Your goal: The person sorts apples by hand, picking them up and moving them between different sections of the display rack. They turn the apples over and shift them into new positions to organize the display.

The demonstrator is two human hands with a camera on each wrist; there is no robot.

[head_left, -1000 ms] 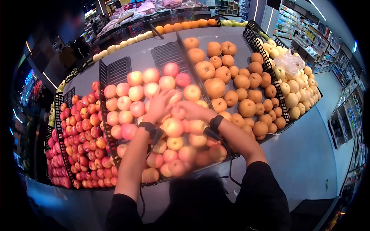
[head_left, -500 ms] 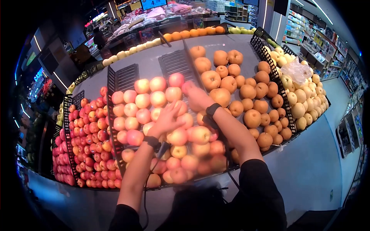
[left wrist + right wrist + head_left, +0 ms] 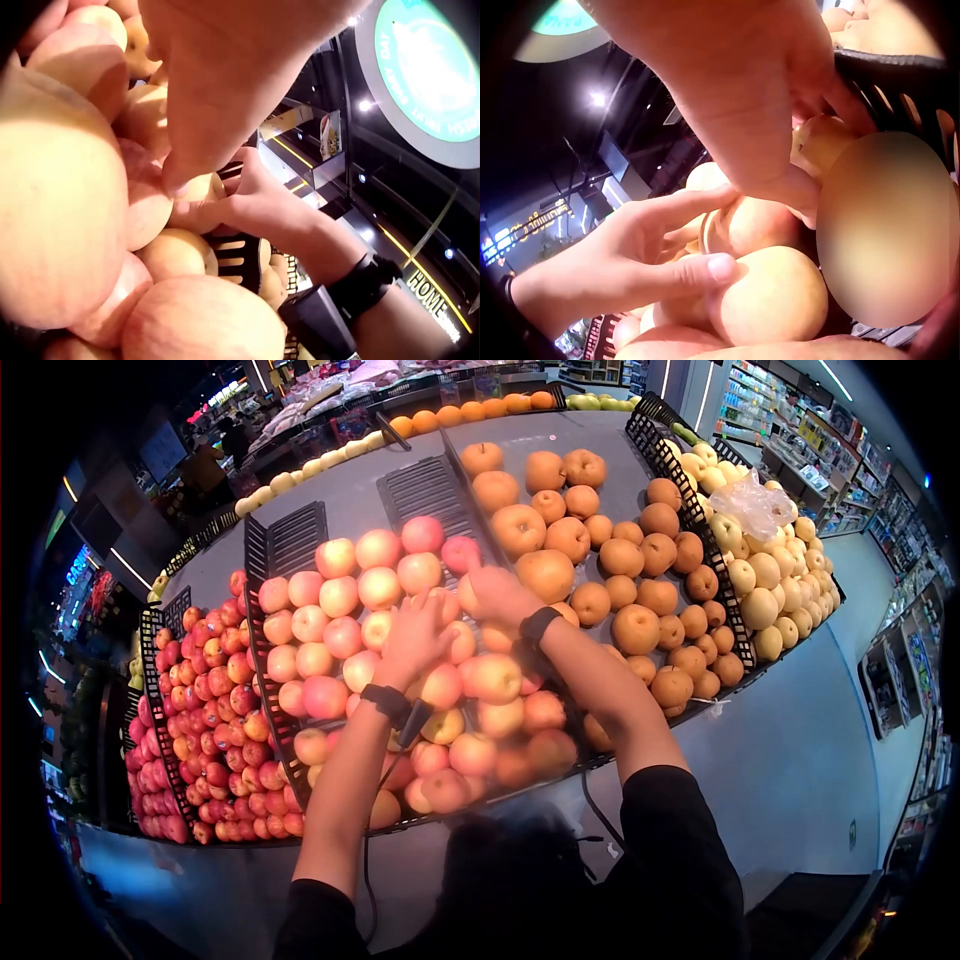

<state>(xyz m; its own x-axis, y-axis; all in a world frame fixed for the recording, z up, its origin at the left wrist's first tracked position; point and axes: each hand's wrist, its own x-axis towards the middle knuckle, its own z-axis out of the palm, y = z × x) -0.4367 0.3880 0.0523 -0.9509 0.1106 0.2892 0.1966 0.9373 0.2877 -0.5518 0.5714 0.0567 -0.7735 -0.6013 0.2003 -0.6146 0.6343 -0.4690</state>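
Observation:
Pink-yellow apples (image 3: pixel 340 595) lie in rows in a crate section between two black dividers. Over the middle of them is my left hand (image 3: pixel 415 640), fingers spread across the fruit. In the right wrist view, its thumb rests on a yellow apple (image 3: pixel 776 292) while the index finger stretches toward my right wrist. Close beside it, by the right divider, my right hand (image 3: pixel 500 598) grips an apple (image 3: pixel 199 201), thumb on the near side and fingers behind. A deep pink apple (image 3: pixel 461 554) sits just past the right fingertips. Much of the gripped apple is hidden by the hand.
Brown pears (image 3: pixel 635 628) fill the section right of the divider (image 3: pixel 468 470). Smaller red apples (image 3: pixel 215 710) are stacked at left. Pale pears (image 3: pixel 765 575) with a clear plastic bag (image 3: pixel 750 505) stand far right. Black slatted liners (image 3: pixel 425 490) show behind the apples.
My right hand has moved from beside the left hand toward the back, up to the divider. The left hand has stayed over the same apples. The head view has shifted slightly.

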